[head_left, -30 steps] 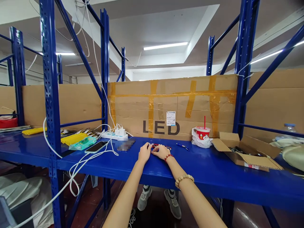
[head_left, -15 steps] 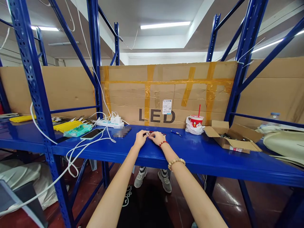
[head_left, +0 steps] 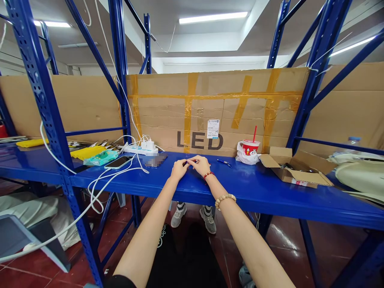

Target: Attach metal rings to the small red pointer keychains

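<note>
My left hand (head_left: 179,169) and my right hand (head_left: 200,165) meet just above the blue tabletop (head_left: 240,180), fingertips pinched together. A small dark thing shows at the left fingertips, too small and too covered to name. My right fingers close over the same spot and hide what they hold. A bit of red shows just behind my right hand. To the right of my hands lies a blue pen (head_left: 224,163). A dark flat item (head_left: 156,160), partly blurred out, lies to their left.
Left: a phone (head_left: 118,162), white power strip (head_left: 141,149), loose white cables, a teal packet (head_left: 101,157) and yellow bags. Right: a red cup (head_left: 251,148) in a white bag and an open cardboard box (head_left: 297,168) of small dark parts. A large cardboard panel (head_left: 168,112) stands behind; blue posts flank the table.
The view has shifted a little. Both hands remain together, with the fingers slightly rearranged; the red item behind them is now mostly covered.
</note>
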Tool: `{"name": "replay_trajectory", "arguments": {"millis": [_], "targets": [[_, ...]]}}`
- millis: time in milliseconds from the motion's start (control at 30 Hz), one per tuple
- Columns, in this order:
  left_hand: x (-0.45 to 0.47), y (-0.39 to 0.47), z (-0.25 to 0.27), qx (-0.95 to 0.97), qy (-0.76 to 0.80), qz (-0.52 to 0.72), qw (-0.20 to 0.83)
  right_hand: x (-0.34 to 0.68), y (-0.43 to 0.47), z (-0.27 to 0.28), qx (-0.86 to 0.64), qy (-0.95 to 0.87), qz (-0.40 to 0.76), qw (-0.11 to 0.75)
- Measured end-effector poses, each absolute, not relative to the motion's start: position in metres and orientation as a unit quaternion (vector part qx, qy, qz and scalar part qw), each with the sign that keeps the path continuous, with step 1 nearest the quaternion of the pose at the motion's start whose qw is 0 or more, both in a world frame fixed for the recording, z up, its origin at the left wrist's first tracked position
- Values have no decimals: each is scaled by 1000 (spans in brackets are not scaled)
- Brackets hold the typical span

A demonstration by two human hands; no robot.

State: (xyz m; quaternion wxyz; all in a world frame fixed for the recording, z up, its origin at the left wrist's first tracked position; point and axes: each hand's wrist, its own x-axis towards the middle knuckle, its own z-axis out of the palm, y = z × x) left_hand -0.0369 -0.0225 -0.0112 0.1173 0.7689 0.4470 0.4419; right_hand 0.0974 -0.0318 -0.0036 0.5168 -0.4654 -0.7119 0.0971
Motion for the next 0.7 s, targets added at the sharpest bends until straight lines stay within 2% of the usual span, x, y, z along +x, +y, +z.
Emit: {"name": "replay_trajectory", "arguments": {"millis": [267,500,600,700], "targets": [[-36,-27,-10,761,465,435,123,94,-43,3,-488,-700,111,510],[-37,-24,-12,737,478,455,148,107,-51,13,-674,-484,69,554],[-36,-22,-13,739,471,455,159,112,-49,9,-714,-471,65,514],[-35,-22,-14,741,468,452,167,111,-46,3,-710,-549,50,437]]}}
